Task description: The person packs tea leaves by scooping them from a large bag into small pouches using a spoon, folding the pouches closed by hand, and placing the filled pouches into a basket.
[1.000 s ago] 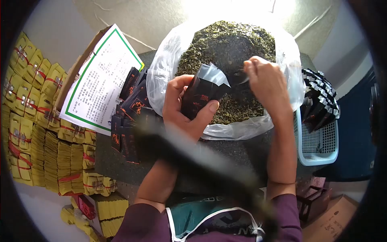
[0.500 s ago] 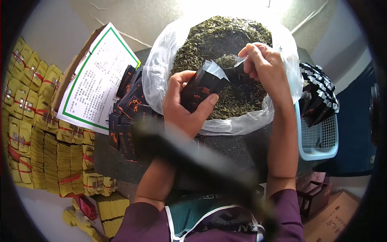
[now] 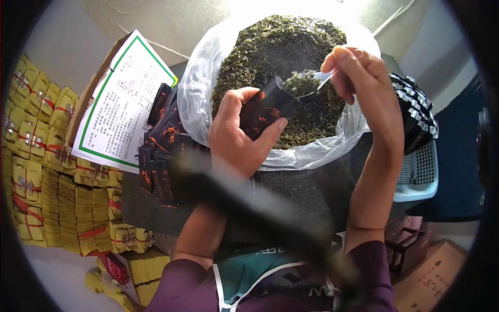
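Observation:
My left hand [image 3: 239, 132] is wrapped round a black tea packet [image 3: 265, 110] with orange print, tilted with its open mouth toward the upper right. In my right hand [image 3: 361, 73] I pinch the handle of a small scoop [image 3: 323, 79]. Loose tea leaves [image 3: 301, 83] are heaped on the scoop, right at the packet's mouth. Below both hands a clear plastic bag [image 3: 200, 93] stands with its rim spread wide, full of dried tea leaves [image 3: 244, 57].
Flat black packets [image 3: 161, 174] lie at the left beside a white printed sheet [image 3: 125, 104]. To the right, upright black packets [image 3: 416, 112] stand in a light blue basket [image 3: 421, 192]. Bundled yellow packets [image 3: 57, 192] are stacked far left. A dark blurred object [image 3: 260, 213] crosses the foreground.
The scoop has come up from the leaves, loaded, to the packet's mouth. My right hand has shifted right. The packet has tipped further over toward the right.

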Demonstrator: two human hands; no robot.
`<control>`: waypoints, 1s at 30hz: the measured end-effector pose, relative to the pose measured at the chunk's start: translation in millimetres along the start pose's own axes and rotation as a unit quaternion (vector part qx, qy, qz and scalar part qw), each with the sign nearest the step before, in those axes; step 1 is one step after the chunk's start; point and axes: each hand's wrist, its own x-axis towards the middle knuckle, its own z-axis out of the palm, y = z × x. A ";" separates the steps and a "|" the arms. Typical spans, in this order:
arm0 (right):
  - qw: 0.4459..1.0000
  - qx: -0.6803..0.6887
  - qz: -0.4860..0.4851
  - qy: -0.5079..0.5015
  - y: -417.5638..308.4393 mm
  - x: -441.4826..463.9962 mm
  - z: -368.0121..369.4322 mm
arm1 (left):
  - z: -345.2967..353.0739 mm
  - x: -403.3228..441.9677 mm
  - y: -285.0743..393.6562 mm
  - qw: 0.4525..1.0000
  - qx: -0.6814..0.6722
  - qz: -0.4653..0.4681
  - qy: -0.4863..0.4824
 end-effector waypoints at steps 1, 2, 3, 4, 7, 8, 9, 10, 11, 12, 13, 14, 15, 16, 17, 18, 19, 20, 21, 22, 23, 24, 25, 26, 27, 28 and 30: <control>1.000 0.000 0.001 0.001 0.5 -0.6 2.6 | 0.8 0.2 1.5 1.000 0.004 -0.003 0.001; 1.000 -0.019 -0.008 -0.015 0.7 -1.1 7.1 | 1.8 0.7 2.6 1.000 0.004 -0.003 0.000; 0.999 -0.039 -0.017 -0.031 0.7 -1.6 11.1 | 3.1 1.2 3.5 1.000 0.014 0.016 -0.004; 0.989 -0.101 -0.081 -0.078 0.9 -2.0 13.8 | 4.2 1.7 4.5 0.999 0.025 0.034 -0.008; 0.983 -0.113 -0.129 -0.065 3.5 -4.4 33.4 | 7.6 3.8 8.7 0.995 0.080 0.065 -0.002; 0.985 -0.107 -0.125 -0.059 1.2 -4.9 33.8 | 7.9 4.1 8.7 0.995 0.081 0.065 -0.002; 0.985 -0.106 -0.126 -0.060 -0.3 -5.6 32.9 | 8.2 4.4 8.4 0.999 0.018 0.026 -0.004; 0.983 -0.105 -0.147 -0.036 -1.7 -6.2 31.8 | 8.5 4.8 8.3 0.999 -0.045 -0.014 -0.004; 0.980 -0.103 -0.169 -0.012 -3.5 -7.0 30.6 | 8.8 5.4 8.8 0.999 -0.045 -0.014 -0.002; 0.980 -0.102 -0.170 -0.014 -6.4 -8.7 28.4 | 9.3 6.2 9.7 0.998 -0.066 -0.008 0.002; 0.980 -0.112 -0.167 -0.010 -10.1 -10.9 25.2 | 9.8 7.0 10.4 0.996 -0.087 -0.002 0.006; 0.979 -0.121 -0.165 -0.005 -13.0 -12.3 22.3 | 10.4 8.1 11.1 0.996 -0.087 -0.001 0.007; 0.979 -0.122 -0.165 -0.005 -14.5 -12.9 20.3 | 11.4 9.2 11.9 0.992 -0.125 -0.014 0.010; 0.970 -0.136 -0.203 0.003 -15.6 -13.7 18.5 | 12.2 9.6 12.5 0.986 -0.162 -0.028 0.013; 0.959 -0.149 -0.240 0.011 -16.9 -14.6 16.3 | 12.2 9.6 12.4 0.986 -0.162 -0.028 0.012; 0.959 -0.150 -0.241 0.012 -19.3 -16.0 13.3 | 11.6 9.8 12.0 0.984 -0.174 -0.037 0.008; 0.954 -0.170 -0.245 0.012 -22.1 -17.7 10.0 | 11.1 10.1 11.9 0.982 -0.185 -0.046 0.005; 0.950 -0.189 -0.250 0.013 -23.8 -18.9 7.5 | 11.0 10.6 13.1 0.982 -0.185 -0.045 0.005; 0.949 -0.188 -0.251 0.013 -24.6 -19.2 5.9 | 11.1 11.4 14.8 0.981 -0.190 -0.039 0.004; 0.949 -0.174 -0.261 0.032 -25.2 -19.2 4.4 | 11.2 12.3 16.1 0.980 -0.194 -0.032 0.003; 0.948 -0.159 -0.270 0.051 -25.5 -19.2 3.2 | 11.7 13.2 16.7 0.981 -0.193 -0.031 0.004; 0.948 -0.158 -0.273 0.050 -24.5 -19.4 2.4 | 12.5 14.5 17.3 0.980 -0.198 -0.015 0.007; 0.949 -0.140 -0.270 0.085 -22.6 -19.3 1.9 | 12.5 15.6 17.8 0.979 -0.204 0.001 0.010; 0.948 -0.132 -0.270 0.102 -22.2 -18.9 1.4 | 10.2 15.8 20.5 0.979 -0.203 0.003 0.011; 0.948 -0.123 -0.270 0.119 -21.8 -18.4 1.0 | 6.5 15.1 24.7 0.968 -0.247 -0.034 -0.006; 0.946 -0.155 -0.251 0.131 -22.0 -18.3 0.6 | 3.6 14.8 26.9 0.954 -0.291 -0.071 -0.023; 0.944 -0.186 -0.233 0.141 -21.0 -18.1 1.3 | 0.5 17.1 24.3 0.941 -0.322 -0.096 -0.041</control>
